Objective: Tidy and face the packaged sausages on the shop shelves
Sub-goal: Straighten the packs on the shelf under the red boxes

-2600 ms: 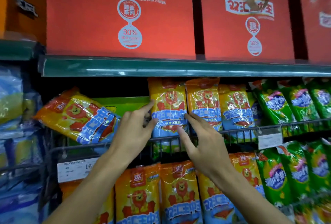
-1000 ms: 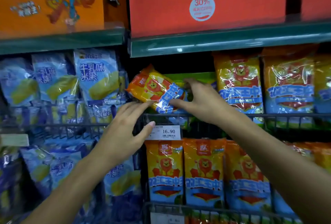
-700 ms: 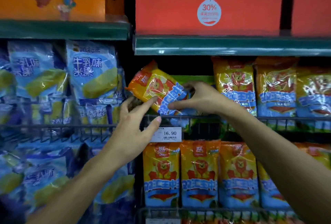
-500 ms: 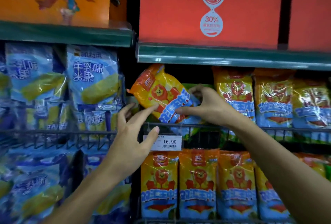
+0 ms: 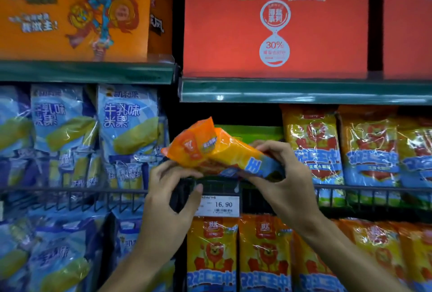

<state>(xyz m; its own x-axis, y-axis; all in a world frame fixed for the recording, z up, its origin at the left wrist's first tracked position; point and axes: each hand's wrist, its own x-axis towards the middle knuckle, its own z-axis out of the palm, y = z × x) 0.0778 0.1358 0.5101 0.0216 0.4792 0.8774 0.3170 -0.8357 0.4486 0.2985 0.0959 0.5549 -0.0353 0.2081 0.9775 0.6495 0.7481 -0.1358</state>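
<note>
From the head camera, both hands are holding one orange sausage pack [image 5: 224, 153] tilted in front of the wire shelf rail [image 5: 350, 190], just above the 16.90 price tag [image 5: 221, 205]. The right hand [image 5: 287, 182] is gripping its blue end, fingers curled over the top, thumb beneath. The left hand [image 5: 170, 198] is meeting its orange end with curled fingertips, thumb stretched underneath. Upright yellow sausage packs [image 5: 313, 146] are standing at three o'clock of it, blue corn packs [image 5: 128, 123] at nine, a red box [image 5: 275, 20] at twelve.
</note>
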